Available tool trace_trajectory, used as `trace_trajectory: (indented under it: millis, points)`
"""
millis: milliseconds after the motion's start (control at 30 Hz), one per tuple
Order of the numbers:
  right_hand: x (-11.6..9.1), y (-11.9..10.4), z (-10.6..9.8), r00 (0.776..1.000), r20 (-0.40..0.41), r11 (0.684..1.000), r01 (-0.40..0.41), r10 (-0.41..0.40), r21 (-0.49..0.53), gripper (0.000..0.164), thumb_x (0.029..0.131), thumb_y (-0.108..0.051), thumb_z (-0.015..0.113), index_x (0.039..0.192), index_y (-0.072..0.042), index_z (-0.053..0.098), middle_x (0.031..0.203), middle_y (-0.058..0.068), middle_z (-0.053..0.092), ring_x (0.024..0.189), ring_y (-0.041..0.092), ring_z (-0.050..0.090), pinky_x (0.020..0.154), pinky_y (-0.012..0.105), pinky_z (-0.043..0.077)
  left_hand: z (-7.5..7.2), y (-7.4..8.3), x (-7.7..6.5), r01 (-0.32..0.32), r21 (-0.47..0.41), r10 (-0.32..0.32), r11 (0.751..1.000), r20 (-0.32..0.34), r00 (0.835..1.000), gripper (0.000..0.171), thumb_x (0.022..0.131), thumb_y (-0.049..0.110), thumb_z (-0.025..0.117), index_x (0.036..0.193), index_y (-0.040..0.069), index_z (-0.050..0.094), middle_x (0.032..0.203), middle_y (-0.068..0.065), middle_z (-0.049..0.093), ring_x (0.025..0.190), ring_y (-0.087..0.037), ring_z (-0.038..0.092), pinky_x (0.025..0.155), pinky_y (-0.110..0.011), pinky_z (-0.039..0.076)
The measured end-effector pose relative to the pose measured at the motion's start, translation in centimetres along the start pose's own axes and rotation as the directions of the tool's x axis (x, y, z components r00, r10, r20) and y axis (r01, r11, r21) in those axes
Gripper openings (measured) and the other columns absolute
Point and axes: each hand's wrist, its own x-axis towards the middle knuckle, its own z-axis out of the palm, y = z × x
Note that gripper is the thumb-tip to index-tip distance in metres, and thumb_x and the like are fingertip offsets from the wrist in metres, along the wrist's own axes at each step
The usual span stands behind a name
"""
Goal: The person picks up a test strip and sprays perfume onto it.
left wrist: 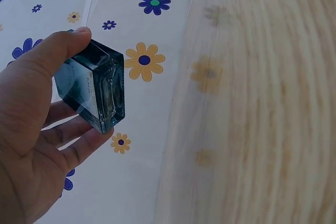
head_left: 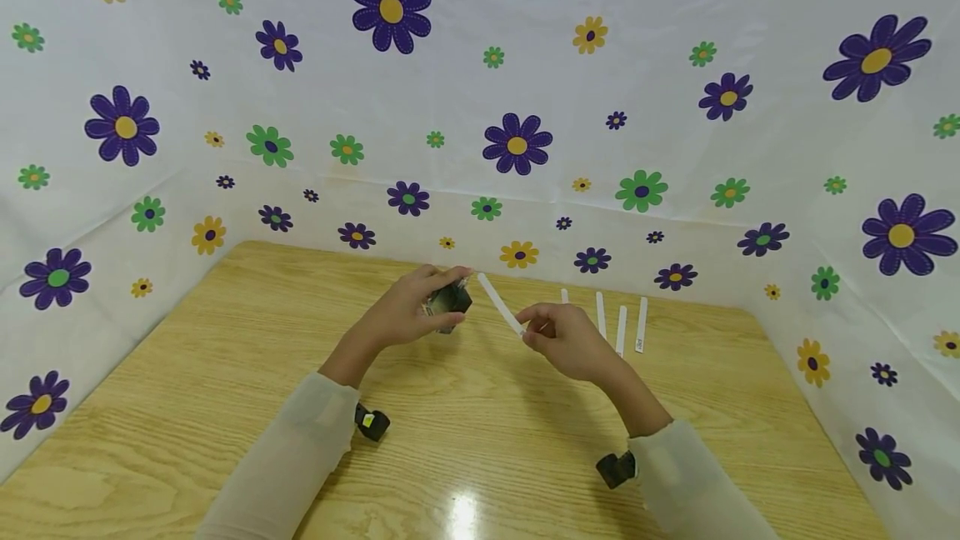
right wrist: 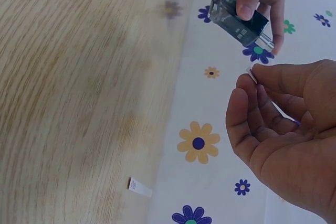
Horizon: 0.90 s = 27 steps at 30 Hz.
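Observation:
My left hand grips a dark teal glass perfume bottle, tilted and held up over the table. The bottle's flat glass base faces the left wrist camera. A silver spray neck shows in the right wrist view, with a left fingertip beside it. My right hand pinches one end of a narrow white paper strip between thumb and fingertips. The strip slants up toward the bottle's top, its far end close to the left index fingertip.
Several more white paper strips lie on the wooden table at the back right, partly behind the right hand. One has small print at its near end. A white flower-print cloth surrounds the table at the back and sides.

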Motion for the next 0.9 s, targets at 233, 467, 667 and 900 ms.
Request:
trace_trajectory:
  millis: [233, 467, 667, 900]
  points:
    - [0.03, -0.05, 0.19, 1.000, 0.002, 1.000, -0.012, 0.012, 0.012, 0.024, 0.099, -0.003, 0.064, 0.123, 0.001, 0.070, 0.098, 0.006, 0.071, 0.082, 0.016, 0.066, 0.073, 0.033, 0.056, -0.02, -0.04, -0.01, 0.013, 0.002, -0.013, 1.000, -0.004, 1.000, 0.068, 0.094, 0.039, 0.076, 0.155, 0.030, 0.047, 0.136, -0.015, 0.057, 0.119, -0.032, 0.058, 0.092, -0.053, 0.053]
    - [-0.01, 0.00, 0.30, 1.000, -0.004, 1.000, -0.010, 0.010, 0.012, 0.023, 0.099, -0.003, 0.065, 0.122, 0.000, 0.070, 0.097, 0.007, 0.071, 0.081, 0.018, 0.066, 0.071, 0.032, 0.055, 0.07, -0.23, 0.04, 0.011, 0.012, -0.011, 1.000, 0.000, 1.000, 0.068, 0.095, 0.040, 0.074, 0.156, 0.028, 0.046, 0.135, -0.016, 0.057, 0.117, -0.032, 0.059, 0.096, -0.055, 0.051]
    - [-0.05, -0.09, 0.35, 1.000, -0.006, 1.000, -0.003, 0.004, 0.024, 0.023, 0.099, -0.002, 0.064, 0.121, 0.001, 0.070, 0.097, 0.008, 0.071, 0.081, 0.019, 0.066, 0.071, 0.031, 0.055, 0.15, -0.33, 0.10, 0.003, 0.017, -0.003, 1.000, 0.010, 1.000, 0.067, 0.096, 0.039, 0.074, 0.156, 0.026, 0.047, 0.134, -0.015, 0.057, 0.117, -0.031, 0.058, 0.097, -0.054, 0.051]
    - [-0.07, -0.04, 0.44, 1.000, -0.008, 1.000, -0.001, 0.001, 0.016, 0.023, 0.099, -0.003, 0.065, 0.121, 0.000, 0.070, 0.096, 0.005, 0.070, 0.080, 0.015, 0.064, 0.071, 0.032, 0.055, 0.01, -0.16, 0.04, -0.001, 0.021, 0.001, 1.000, 0.008, 1.000, 0.068, 0.095, 0.039, 0.074, 0.156, 0.027, 0.047, 0.134, -0.015, 0.057, 0.119, -0.031, 0.058, 0.097, -0.054, 0.050]
